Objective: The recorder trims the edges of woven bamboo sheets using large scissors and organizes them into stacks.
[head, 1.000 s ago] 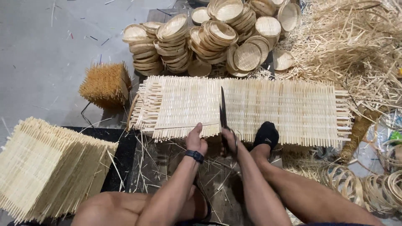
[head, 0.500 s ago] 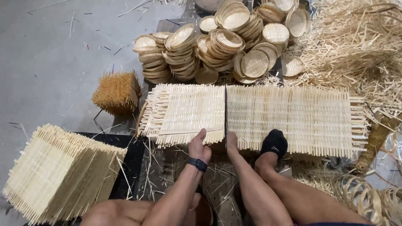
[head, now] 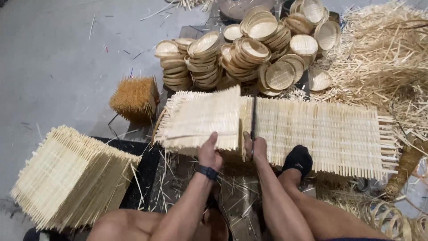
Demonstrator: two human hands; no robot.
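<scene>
Left grip [head: 208,152] lifts cut mat piece [head: 200,119]; knife [head: 253,117] points away.

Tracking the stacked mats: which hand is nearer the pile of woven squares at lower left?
Left. The left hand grips the cut woven piece, closer to the pile; the right hand holds the knife farther right.

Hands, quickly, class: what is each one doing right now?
Left hand: closed, gripping the cut woven mat piece.
Right hand: closed around the knife standing in the long mat.
</scene>
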